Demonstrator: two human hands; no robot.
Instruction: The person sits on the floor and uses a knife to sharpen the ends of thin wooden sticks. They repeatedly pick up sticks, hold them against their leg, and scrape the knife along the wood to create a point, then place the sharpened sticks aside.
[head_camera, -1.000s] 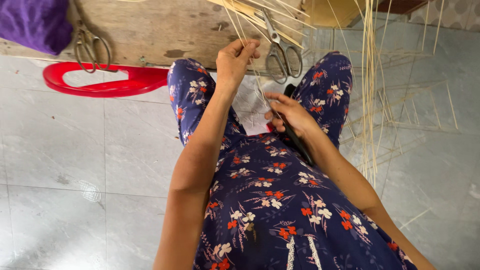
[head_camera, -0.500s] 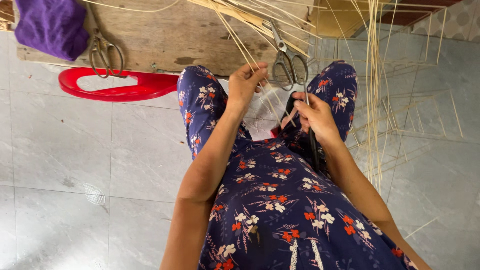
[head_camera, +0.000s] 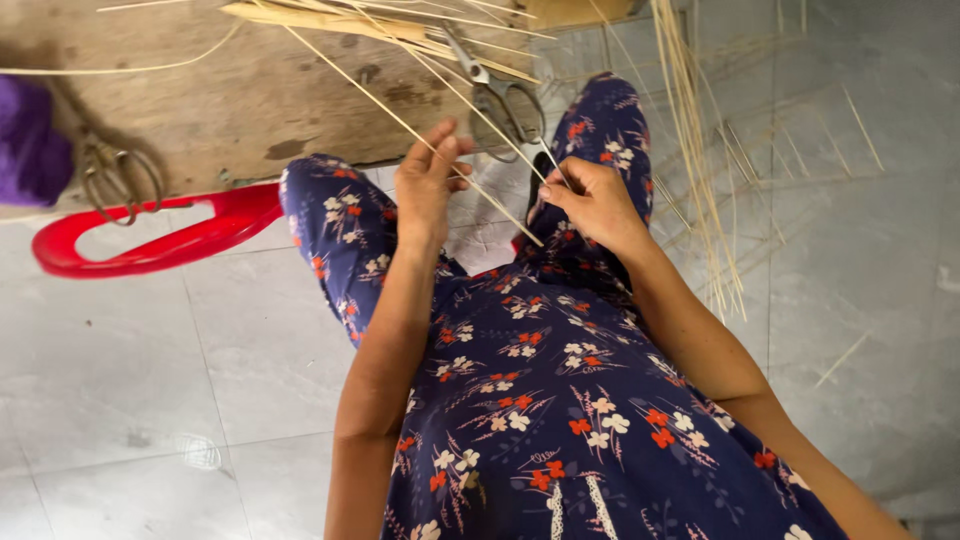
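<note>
I sit with my knees apart in a dark blue flowered garment. My left hand (head_camera: 428, 188) pinches a thin pale bamboo strip (head_camera: 420, 132) that runs up and left over the wooden board (head_camera: 250, 95). Beside it, my right hand (head_camera: 592, 200) is closed on another thin strip (head_camera: 548, 158) close to my right knee. A pair of metal scissors (head_camera: 500, 95) lies on the board's edge just above both hands. More pale strips (head_camera: 330, 18) lie across the top of the board.
A second pair of scissors (head_camera: 118, 175) lies at the board's left, next to purple cloth (head_camera: 30, 145). A red plastic piece (head_camera: 150, 245) sits on the grey tile floor. A bundle of long bamboo strips (head_camera: 695, 150) hangs at the right, with loose strips scattered on the floor.
The view has shifted closer and to the right. My left hand has moved down from the board toward my knee, still pinching a strip. My right hand stays by the right knee.
</note>
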